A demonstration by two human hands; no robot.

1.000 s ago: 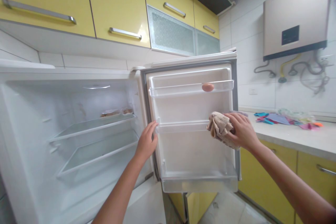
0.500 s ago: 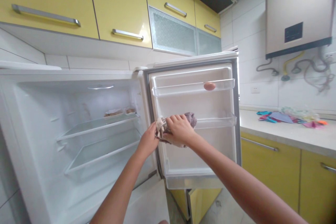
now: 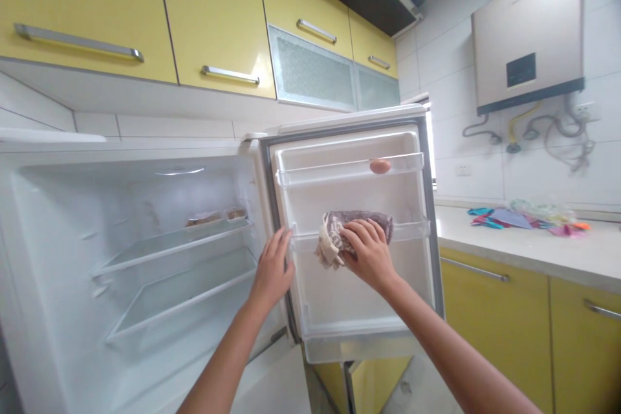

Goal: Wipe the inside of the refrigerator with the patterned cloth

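Note:
My right hand (image 3: 371, 252) grips a folded brown-and-cream cloth (image 3: 334, 233) in front of the middle door shelf (image 3: 412, 230) of an open fridge. The fingers lie over the top of the cloth, and its loose cream end hangs down on the left. My left hand (image 3: 274, 268) is beside the hinge side of the door, fingers stretched out, with nothing in it. Whether its fingertips touch the door edge I cannot tell. A brown egg (image 3: 380, 166) sits in the upper door shelf (image 3: 325, 171).
Inside the fridge are glass shelves (image 3: 174, 249), with small packed food items (image 3: 204, 217) at the back of the upper one. At right, colourful cloths and plastic (image 3: 514, 217) lie on the counter (image 3: 466, 233). A water heater (image 3: 528, 39) hangs above; yellow cabinets (image 3: 213, 13) run overhead.
My left hand has let go of the cloth and sits apart from it. My right hand has carried the cloth to the right along the door shelf. The view has shifted slightly.

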